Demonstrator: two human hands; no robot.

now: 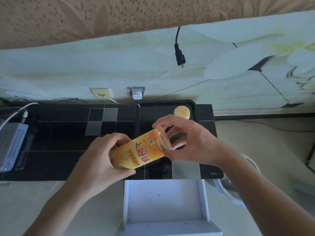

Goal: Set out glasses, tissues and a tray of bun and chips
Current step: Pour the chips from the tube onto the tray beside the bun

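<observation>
Floral wallpaper (119, 65) in pale green and white fills the background, with a tan patterned band above it and a black cable with a plug (179, 55) hanging down in front; below it runs a black glass-topped cabinet (68, 142) marked with thin white lines and a few grey squares, set against the wall; a white drawer (163, 201) stands pulled out under its near edge; a grey perforated box (12, 145) with white cables lies at the far left end of the top; a black tray (148, 120) with rounded corners rests on the right part of the top, its far edge close to the wall; two wall sockets (136, 91) sit just above the cabinet's back edge. Over the near part of the tray the person holds an orange chips can (141, 150) tilted, its mouth end raised toward the right; the left hand (102, 157) is wrapped round the can's lower body, fingers curled over it and thumb underneath; the right hand (185, 142) pinches the clear plastic lid (162, 138) at the can's mouth, fingertips curled round its rim; a round pale yellow bun (181, 112) lies in the tray's far right corner, apart from both hands.
</observation>
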